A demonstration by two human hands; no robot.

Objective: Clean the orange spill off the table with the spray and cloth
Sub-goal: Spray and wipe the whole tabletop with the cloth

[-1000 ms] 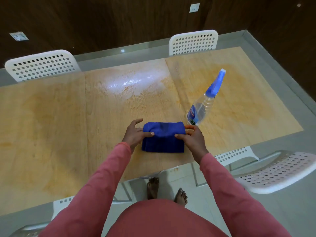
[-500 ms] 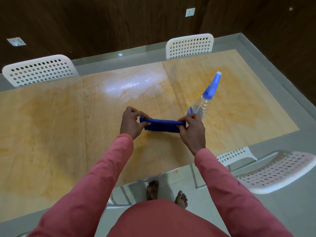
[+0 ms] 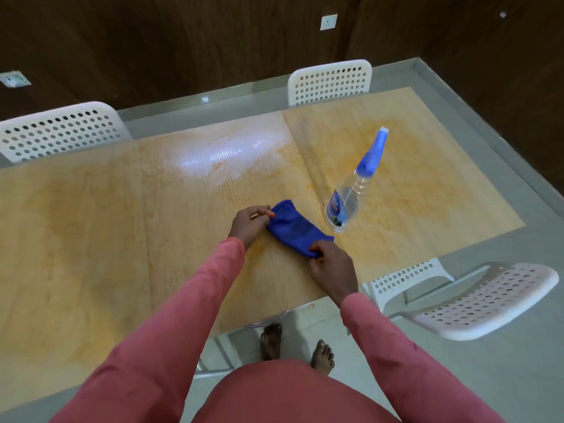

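Hands, left hand and right hand, pinch one cloth beside one spray bottle.

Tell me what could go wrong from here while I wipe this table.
The spray bottle stands right beside the blue cloth; a sideways sweep of the right hand could knock it over. The orange stain covers much of the table, so one folded cloth may just smear it. The left hand pinches only a corner, a grip that may slip.

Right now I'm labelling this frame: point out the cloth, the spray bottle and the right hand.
cloth (image 3: 294, 228), head view, middle of the fabric.
spray bottle (image 3: 345, 206), head view, clear body.
right hand (image 3: 334, 270), head view, back of hand.
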